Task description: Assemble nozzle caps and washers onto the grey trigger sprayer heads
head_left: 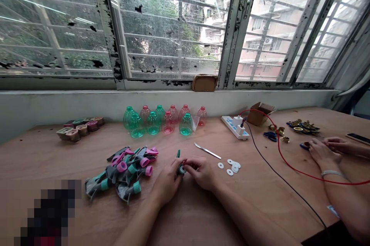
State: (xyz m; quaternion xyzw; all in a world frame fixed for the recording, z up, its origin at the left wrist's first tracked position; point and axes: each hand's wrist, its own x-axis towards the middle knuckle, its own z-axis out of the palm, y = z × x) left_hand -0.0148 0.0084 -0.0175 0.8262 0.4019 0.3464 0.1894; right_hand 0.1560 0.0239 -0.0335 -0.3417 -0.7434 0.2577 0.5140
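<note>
My left hand [167, 181] is closed around a trigger spray head [178, 154], whose green part sticks up past the fingers. Its round collar opening faces up, with something pale inside. My right hand [202, 173] has its thumb and fingertips pinched at that opening; whether a washer sits between them is hidden. To the right lie several flat white ring washers [235, 168]. Metal tweezers [208, 151] rest just beyond my right hand. On the left is a heap of grey spray heads [123, 174] with pink and teal collars and triggers.
Green and red clear bottles [153, 124] stand by the wall. A power strip [233, 128] has red and black cables running right. Stacked small containers [78, 128] sit far left. At right, another person's hands [325, 151] work near gold-coloured parts [303, 126].
</note>
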